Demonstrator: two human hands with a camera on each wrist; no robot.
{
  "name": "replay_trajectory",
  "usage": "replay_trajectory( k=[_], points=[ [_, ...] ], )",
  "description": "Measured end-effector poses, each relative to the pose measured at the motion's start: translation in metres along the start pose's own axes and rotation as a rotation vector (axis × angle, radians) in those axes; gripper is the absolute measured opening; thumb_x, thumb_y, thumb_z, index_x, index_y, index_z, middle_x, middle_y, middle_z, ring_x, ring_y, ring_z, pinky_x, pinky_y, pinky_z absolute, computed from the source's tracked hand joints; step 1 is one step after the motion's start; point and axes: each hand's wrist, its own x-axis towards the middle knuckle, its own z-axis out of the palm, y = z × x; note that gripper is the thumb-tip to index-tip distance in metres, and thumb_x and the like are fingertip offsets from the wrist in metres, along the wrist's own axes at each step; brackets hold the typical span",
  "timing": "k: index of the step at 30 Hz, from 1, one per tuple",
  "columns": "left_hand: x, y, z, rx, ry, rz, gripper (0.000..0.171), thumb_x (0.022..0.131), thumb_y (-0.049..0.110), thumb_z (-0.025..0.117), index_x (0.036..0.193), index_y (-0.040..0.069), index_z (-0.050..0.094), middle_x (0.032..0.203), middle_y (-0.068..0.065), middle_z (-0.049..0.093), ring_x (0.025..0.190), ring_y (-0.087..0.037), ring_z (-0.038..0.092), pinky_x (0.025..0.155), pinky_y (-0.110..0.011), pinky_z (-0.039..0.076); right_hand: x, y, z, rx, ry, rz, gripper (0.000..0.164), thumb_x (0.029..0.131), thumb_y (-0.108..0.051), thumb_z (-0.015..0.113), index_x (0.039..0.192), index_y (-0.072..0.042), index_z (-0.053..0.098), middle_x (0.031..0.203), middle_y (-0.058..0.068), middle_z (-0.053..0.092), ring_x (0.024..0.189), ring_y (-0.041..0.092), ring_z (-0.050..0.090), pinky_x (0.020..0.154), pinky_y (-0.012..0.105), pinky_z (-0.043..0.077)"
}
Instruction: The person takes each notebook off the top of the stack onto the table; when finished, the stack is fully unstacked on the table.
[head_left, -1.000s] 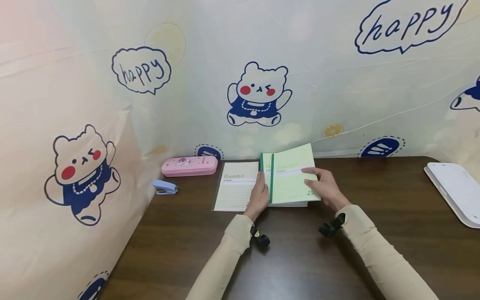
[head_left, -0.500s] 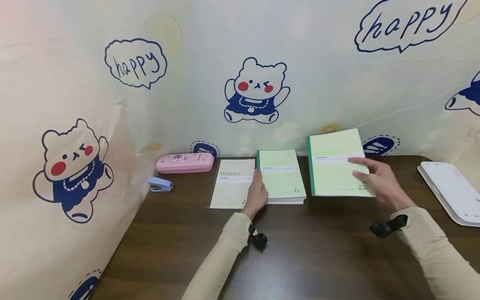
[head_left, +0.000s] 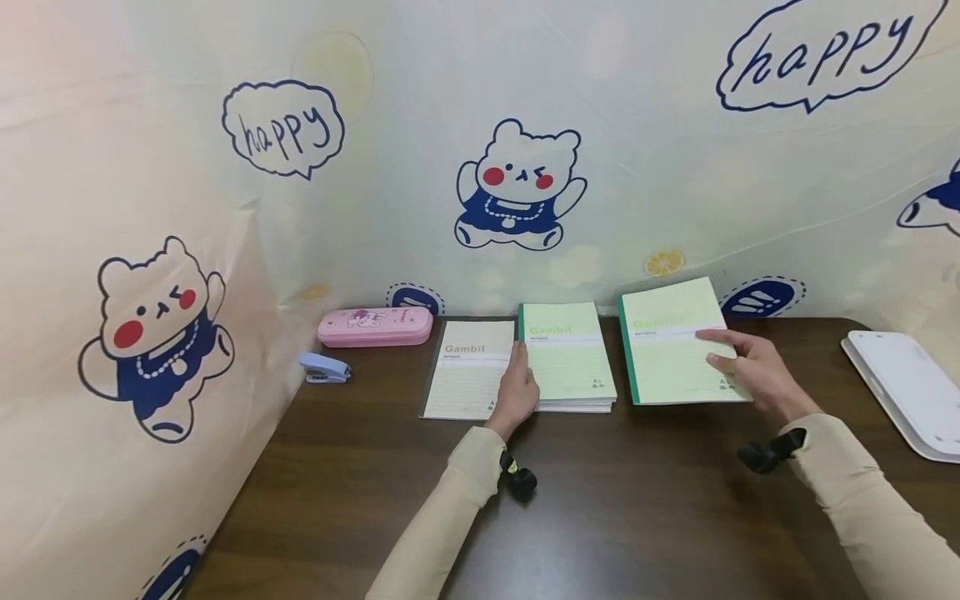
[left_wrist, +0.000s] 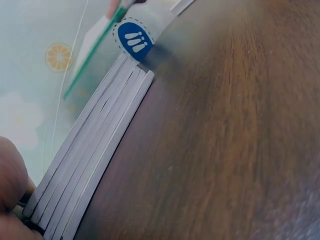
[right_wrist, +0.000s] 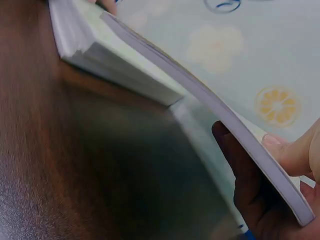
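Observation:
My right hand (head_left: 750, 371) pinches a green-spined notebook (head_left: 675, 342) near its right edge. In the right wrist view this notebook (right_wrist: 220, 107) is tilted above the table, with the thumb on one face and fingers under the other. To its left lies a stack of similar pale green notebooks (head_left: 566, 350), whose page edges (left_wrist: 97, 145) show layered in the left wrist view. My left hand (head_left: 516, 387) is against the stack's left side, its fingers fairly straight. Partly covered by that hand, a white notebook (head_left: 468, 358) marked "Gambit" with a dark spine lies farther left.
At the back left are a pink pencil case (head_left: 375, 327) and a small blue stapler (head_left: 325, 367). A white flat board-like object (head_left: 907, 387) lies at the right edge of the brown table (head_left: 600, 517). A printed cloth (head_left: 420, 167) hangs behind.
My right hand has carried the green-spined notebook off the stack to the right, then lowered it slightly. The left hand has stayed beside the stack.

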Motion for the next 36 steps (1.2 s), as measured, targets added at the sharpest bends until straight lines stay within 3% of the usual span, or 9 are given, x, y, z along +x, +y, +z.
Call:
replay_trajectory(
  k=[3, 6, 9, 13, 18, 22, 25, 30, 36],
  points=[
    [0.000, -0.002, 0.001, -0.004, 0.003, 0.001, 0.054, 0.100, 0.005, 0.019, 0.153, -0.004, 0.010, 0.163, -0.017, 0.003, 0.151, -0.026, 0.004, 0.123, -0.043, 0.011, 0.009, 0.010, 0.011, -0.005, -0.020, -0.015, 0.049, 0.098, -0.018, 0.055, 0.143, -0.003, 0.044, 0.133, 0.028, 0.045, 0.068, 0.008, 0.064, 0.062, 0.025, 0.056],
    [0.001, -0.002, 0.001, -0.009, 0.002, 0.009, 0.054, 0.100, 0.004, 0.020, 0.153, -0.004, 0.010, 0.163, -0.018, 0.003, 0.151, -0.026, 0.004, 0.123, -0.042, 0.011, 0.017, 0.019, 0.020, -0.094, -0.029, -0.050, 0.045, 0.098, -0.013, 0.054, 0.140, 0.000, 0.047, 0.138, 0.030, 0.044, 0.084, 0.016, 0.062, 0.067, 0.026, 0.054],
    [0.001, 0.000, 0.000, -0.013, -0.004, 0.006, 0.054, 0.100, 0.005, 0.020, 0.153, -0.003, 0.010, 0.163, -0.017, 0.003, 0.151, -0.025, 0.003, 0.123, -0.042, 0.011, 0.019, 0.024, 0.026, -0.225, -0.016, -0.078, 0.042, 0.097, -0.009, 0.054, 0.136, 0.002, 0.051, 0.144, 0.033, 0.040, 0.110, 0.035, 0.052, 0.085, 0.041, 0.049],
    [0.001, 0.002, -0.002, -0.012, 0.001, 0.004, 0.054, 0.101, 0.006, 0.020, 0.153, -0.003, 0.010, 0.163, -0.015, 0.002, 0.151, -0.025, 0.003, 0.123, -0.041, 0.011, 0.022, 0.021, 0.034, -0.421, 0.014, -0.137, 0.040, 0.091, -0.002, 0.051, 0.131, 0.005, 0.055, 0.133, 0.037, 0.046, 0.108, 0.049, 0.048, 0.085, 0.056, 0.041],
    [0.001, 0.002, -0.003, -0.017, 0.010, 0.007, 0.054, 0.101, 0.005, 0.021, 0.153, -0.003, 0.011, 0.163, -0.015, 0.002, 0.151, -0.025, 0.004, 0.123, -0.041, 0.011, 0.021, 0.010, 0.051, -0.596, 0.083, -0.168, 0.036, 0.092, -0.004, 0.049, 0.126, 0.007, 0.057, 0.136, 0.041, 0.034, 0.113, 0.062, 0.038, 0.084, 0.073, 0.034],
    [-0.001, 0.000, -0.002, -0.010, -0.004, -0.003, 0.054, 0.101, 0.005, 0.021, 0.153, -0.002, 0.011, 0.164, -0.015, 0.003, 0.151, -0.024, 0.004, 0.123, -0.041, 0.012, 0.016, -0.004, 0.076, -0.519, 0.166, -0.266, 0.033, 0.097, -0.010, 0.050, 0.122, 0.009, 0.059, 0.133, 0.040, 0.044, 0.120, 0.059, 0.041, 0.092, 0.071, 0.036],
    [0.000, 0.001, -0.001, -0.005, 0.000, 0.002, 0.053, 0.101, 0.006, 0.022, 0.153, -0.003, 0.011, 0.163, -0.015, 0.003, 0.151, -0.023, 0.004, 0.123, -0.040, 0.012, 0.016, -0.020, 0.099, -0.367, 0.117, -0.293, 0.038, 0.099, -0.018, 0.053, 0.128, 0.006, 0.057, 0.128, 0.034, 0.055, 0.117, 0.050, 0.054, 0.092, 0.059, 0.047],
    [0.001, 0.001, 0.000, -0.002, 0.008, 0.001, 0.054, 0.101, 0.006, 0.022, 0.153, -0.003, 0.012, 0.163, -0.016, 0.004, 0.151, -0.024, 0.005, 0.123, -0.040, 0.012, 0.019, -0.041, 0.136, -0.264, -0.008, -0.190, 0.053, 0.098, -0.033, 0.056, 0.139, 0.000, 0.049, 0.136, 0.029, 0.051, 0.124, 0.046, 0.050, 0.095, 0.055, 0.048],
    [0.001, 0.000, 0.001, 0.002, 0.005, -0.011, 0.054, 0.101, 0.007, 0.024, 0.153, -0.002, 0.011, 0.163, -0.015, 0.004, 0.151, -0.023, 0.005, 0.123, -0.039, 0.012, 0.024, -0.043, 0.151, -0.274, 0.037, -0.153, 0.055, 0.093, -0.024, 0.065, 0.138, 0.002, 0.048, 0.134, 0.030, 0.051, 0.124, 0.045, 0.048, 0.097, 0.058, 0.045]
  ],
)
